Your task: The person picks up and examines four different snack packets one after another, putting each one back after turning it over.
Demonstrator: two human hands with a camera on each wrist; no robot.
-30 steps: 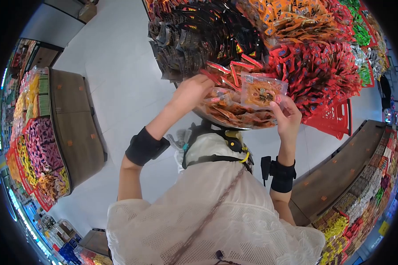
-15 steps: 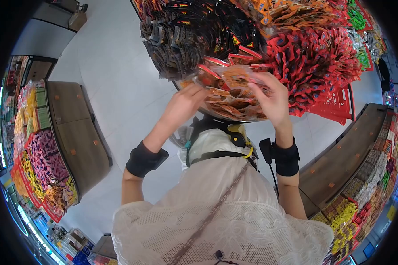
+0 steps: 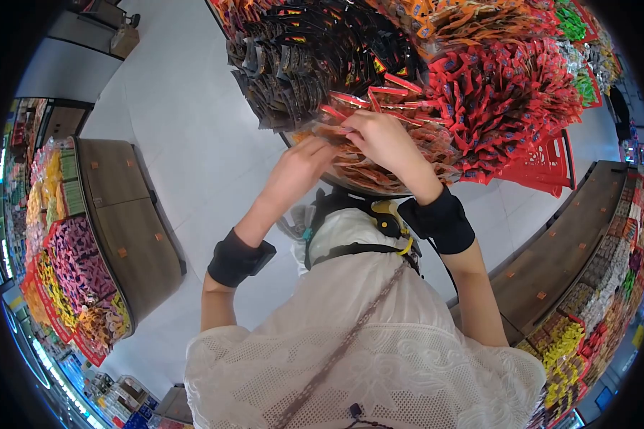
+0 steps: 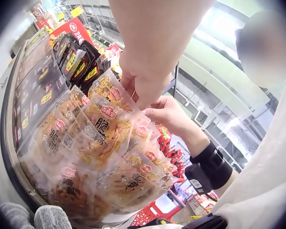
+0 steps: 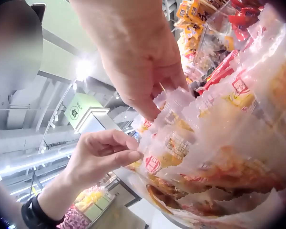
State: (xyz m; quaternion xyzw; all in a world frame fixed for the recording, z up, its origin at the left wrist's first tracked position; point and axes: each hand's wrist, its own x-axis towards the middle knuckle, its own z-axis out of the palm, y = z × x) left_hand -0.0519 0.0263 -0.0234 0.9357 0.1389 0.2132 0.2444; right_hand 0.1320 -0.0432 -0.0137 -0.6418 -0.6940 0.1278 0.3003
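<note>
In the head view my left hand (image 3: 298,168) and right hand (image 3: 386,143) are close together over the near-left part of a heap of clear snack packets (image 3: 376,171). The left wrist view shows these packets (image 4: 102,129) standing in overlapping rows, with orange-brown food inside and red round logos. My right hand (image 5: 145,71) pinches the top edge of one clear packet (image 5: 174,143) between thumb and fingers. Lower in the right wrist view, my left hand (image 5: 102,152) has its thumb and forefinger at the side edge of the packets, pinching there.
Black packets (image 3: 322,50) fill the bin's far left, and red packets (image 3: 508,100) its right. Orange packets (image 3: 479,25) lie farther back. A red plastic basket (image 3: 547,168) is at the bin's right side. Wooden display stands (image 3: 118,207) flank the pale floor (image 3: 186,107).
My right hand has moved left, carrying a clear snack packet from the right side of the heap to beside my left hand. The left hand has shifted slightly down and left.
</note>
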